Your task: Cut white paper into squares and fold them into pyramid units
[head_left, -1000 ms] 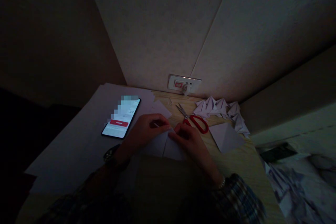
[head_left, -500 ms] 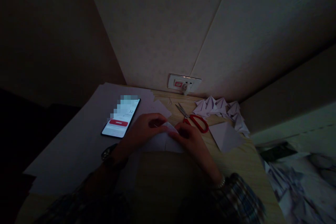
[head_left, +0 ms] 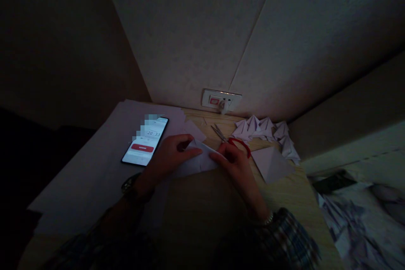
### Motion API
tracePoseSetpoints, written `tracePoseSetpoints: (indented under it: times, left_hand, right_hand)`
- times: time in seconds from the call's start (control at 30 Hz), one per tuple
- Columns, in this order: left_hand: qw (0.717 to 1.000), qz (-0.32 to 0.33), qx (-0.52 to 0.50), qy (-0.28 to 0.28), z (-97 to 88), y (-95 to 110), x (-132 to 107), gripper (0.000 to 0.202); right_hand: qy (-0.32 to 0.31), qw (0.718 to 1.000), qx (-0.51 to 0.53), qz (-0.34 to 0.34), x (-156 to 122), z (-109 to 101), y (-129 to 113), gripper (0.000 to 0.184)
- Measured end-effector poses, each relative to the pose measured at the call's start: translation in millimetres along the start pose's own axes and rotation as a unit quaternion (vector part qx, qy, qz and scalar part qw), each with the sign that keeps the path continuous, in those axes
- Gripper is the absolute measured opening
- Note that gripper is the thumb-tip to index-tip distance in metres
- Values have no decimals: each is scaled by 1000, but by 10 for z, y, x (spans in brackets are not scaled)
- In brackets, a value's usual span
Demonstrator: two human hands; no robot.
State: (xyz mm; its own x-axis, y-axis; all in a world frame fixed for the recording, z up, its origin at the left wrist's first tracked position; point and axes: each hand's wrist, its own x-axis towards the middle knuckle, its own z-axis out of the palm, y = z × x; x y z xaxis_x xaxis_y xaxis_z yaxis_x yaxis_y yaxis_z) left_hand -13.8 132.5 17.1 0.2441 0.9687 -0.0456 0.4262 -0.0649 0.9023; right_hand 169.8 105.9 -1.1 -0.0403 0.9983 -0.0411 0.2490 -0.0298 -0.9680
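left hand (head_left: 172,156), right hand (head_left: 236,162) hold paper (head_left: 202,161) | shorter than before, apparently (dim)

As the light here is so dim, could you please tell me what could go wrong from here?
1. The red-handled metal scissors lie just behind the right hand; a finger might catch the blades.
2. In this dimness, the grip of the left hand could crease the white paper sheet crooked.
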Motion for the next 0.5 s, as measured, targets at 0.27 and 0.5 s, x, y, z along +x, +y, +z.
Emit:
tracePoseSetpoints:
  times: [0.27, 0.5]
  left_hand:
    - [995, -37, -90, 8, 21, 0, 1, 21]
    - [977, -75, -190, 66, 40, 0, -9, 29]
  right_hand:
    - [83, 995, 50, -3, 8, -34, 47, 20]
    - [50, 983, 176, 18, -14, 16, 29, 19]
